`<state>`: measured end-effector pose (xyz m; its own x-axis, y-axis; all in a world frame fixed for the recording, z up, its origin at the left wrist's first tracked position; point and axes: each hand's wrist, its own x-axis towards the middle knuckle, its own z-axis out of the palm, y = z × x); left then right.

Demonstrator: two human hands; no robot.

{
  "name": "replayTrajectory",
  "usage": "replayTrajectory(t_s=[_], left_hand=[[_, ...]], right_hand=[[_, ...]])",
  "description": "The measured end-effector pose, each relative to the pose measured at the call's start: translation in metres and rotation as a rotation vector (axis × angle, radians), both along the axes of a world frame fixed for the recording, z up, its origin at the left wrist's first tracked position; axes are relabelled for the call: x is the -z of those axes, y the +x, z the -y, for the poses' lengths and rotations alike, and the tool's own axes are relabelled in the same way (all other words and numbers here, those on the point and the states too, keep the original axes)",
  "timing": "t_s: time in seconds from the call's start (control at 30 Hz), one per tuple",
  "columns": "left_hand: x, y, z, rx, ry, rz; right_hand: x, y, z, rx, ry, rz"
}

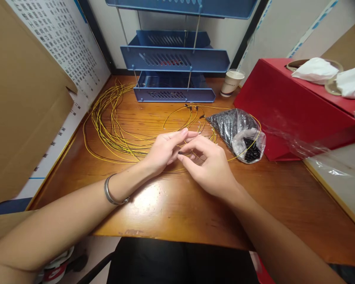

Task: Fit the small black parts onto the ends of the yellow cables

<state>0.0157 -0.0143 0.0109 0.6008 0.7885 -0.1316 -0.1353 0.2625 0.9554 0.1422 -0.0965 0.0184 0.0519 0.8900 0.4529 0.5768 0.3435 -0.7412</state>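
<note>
My two hands meet above the middle of the wooden table. My right hand (208, 161) pinches a small black plastic connector housing (180, 153) between thumb and forefinger. My left hand (165, 148) is closed beside it, its thumb lying along the fingers, with thin yellow wire at its fingertips; its grip is partly hidden. A loose coil of yellow and black wires (106, 134) spreads to the left and runs under both hands. Beyond my fingers, several wire ends carry black connectors (189, 107). An open clear plastic bag (225, 120) full of small black parts (251, 150) lies to the right.
Blue stacked trays (174, 59) stand at the back, with a paper cup (231, 83) beside them. A red box (272, 106) with tissues (315, 71) on top borders the right side. Cardboard (23, 102) and a printed sheet (59, 43) line the left.
</note>
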Motion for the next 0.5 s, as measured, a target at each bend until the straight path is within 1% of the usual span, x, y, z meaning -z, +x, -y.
replayTrajectory(t_s=[0.2,0.3,0.5], left_hand=[[0.0017,-0.0018,-0.0016,0.071,-0.018,0.020],[0.0013,-0.0027,-0.0021,0.073,-0.031,0.034],[-0.0037,-0.0001,-0.0011,0.072,-0.127,0.049]], right_hand=[[-0.0019,0.0013,0.0000,0.006,0.025,-0.004],[-0.0027,0.0018,-0.0001,-0.007,0.034,-0.019],[-0.0036,0.0025,0.0001,-0.007,0.007,-0.047]])
